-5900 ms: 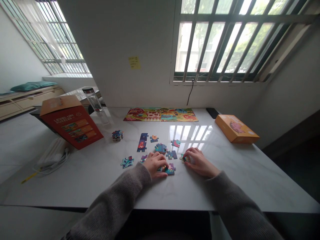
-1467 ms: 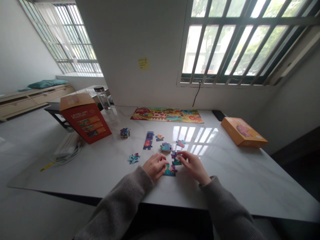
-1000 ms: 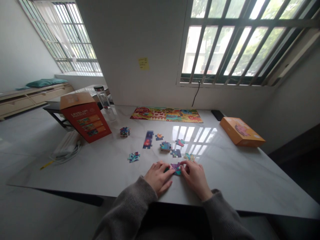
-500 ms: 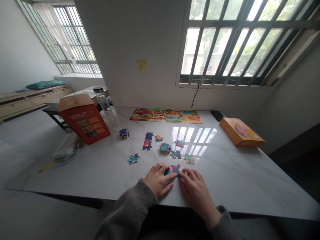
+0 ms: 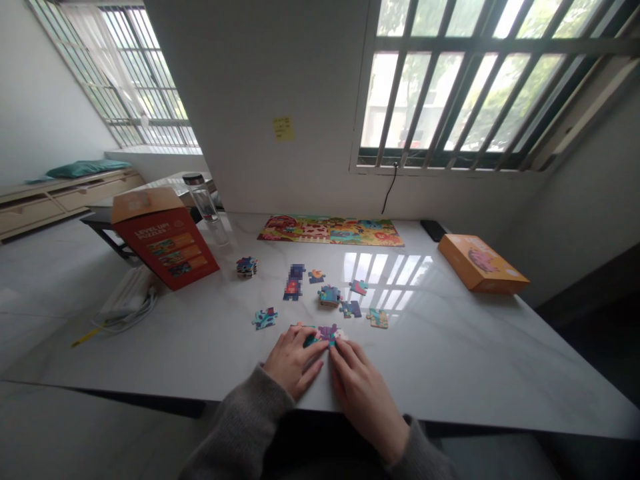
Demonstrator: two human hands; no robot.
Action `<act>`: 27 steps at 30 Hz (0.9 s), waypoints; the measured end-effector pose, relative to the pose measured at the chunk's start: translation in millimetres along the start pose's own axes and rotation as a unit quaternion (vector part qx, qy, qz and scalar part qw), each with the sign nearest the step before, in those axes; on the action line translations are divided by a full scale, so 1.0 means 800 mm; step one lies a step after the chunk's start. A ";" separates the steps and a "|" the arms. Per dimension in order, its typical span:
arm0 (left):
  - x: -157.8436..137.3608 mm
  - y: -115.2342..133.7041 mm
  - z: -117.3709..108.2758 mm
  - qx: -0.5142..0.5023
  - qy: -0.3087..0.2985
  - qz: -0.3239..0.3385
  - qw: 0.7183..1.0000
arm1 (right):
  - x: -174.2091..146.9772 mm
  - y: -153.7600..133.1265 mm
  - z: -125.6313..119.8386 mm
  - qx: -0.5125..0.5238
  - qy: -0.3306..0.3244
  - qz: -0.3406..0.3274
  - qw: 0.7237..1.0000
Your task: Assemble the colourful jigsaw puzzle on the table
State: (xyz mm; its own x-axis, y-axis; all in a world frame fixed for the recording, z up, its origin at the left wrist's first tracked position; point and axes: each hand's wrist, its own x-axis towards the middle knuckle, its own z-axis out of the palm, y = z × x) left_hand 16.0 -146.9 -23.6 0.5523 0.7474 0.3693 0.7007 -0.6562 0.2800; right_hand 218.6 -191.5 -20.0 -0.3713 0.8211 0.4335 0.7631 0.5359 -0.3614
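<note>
Head view: the jigsaw strip (image 5: pixel 328 331) has slid left on the tabletop (image 5: pixel 440 353) under the left hand (image 5: pixel 291 360) and right hand (image 5: pixel 366 390), each grip loosely curled, pinch indeterminable, suggesting that the strip holds together.

the left hand (image 5: pixel 294 361) and right hand (image 5: pixel 367 397) partly hid the puzzle pieces (image 5: pixel 327 333). writing on the yellow note (image 5: pixel 283 129) was too small to read, pixelation blurred the dark strip (image 5: pixel 294 283), and the top edge cut the large window (image 5: pixel 465 90).
</note>
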 end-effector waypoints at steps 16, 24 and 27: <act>-0.007 -0.012 -0.002 0.005 -0.016 -0.029 0.999 | 0.102 0.065 -0.034 0.038 -0.036 -0.030 0.998; -0.005 -0.009 -0.008 -0.008 -0.008 -0.032 0.999 | 0.168 0.121 -0.006 -0.035 -0.049 -0.044 0.997; -0.004 -0.009 -0.007 -0.010 0.000 -0.031 0.999 | 0.167 0.123 0.003 -0.055 -0.068 -0.051 0.995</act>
State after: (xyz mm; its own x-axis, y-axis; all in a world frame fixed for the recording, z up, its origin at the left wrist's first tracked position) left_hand 6.6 -145.5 -21.6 0.5078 0.7872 0.3499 0.7252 -0.6098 0.3196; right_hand 242.5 -28.5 0.7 -0.5122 0.7866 0.3449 0.7679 0.5993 -0.2263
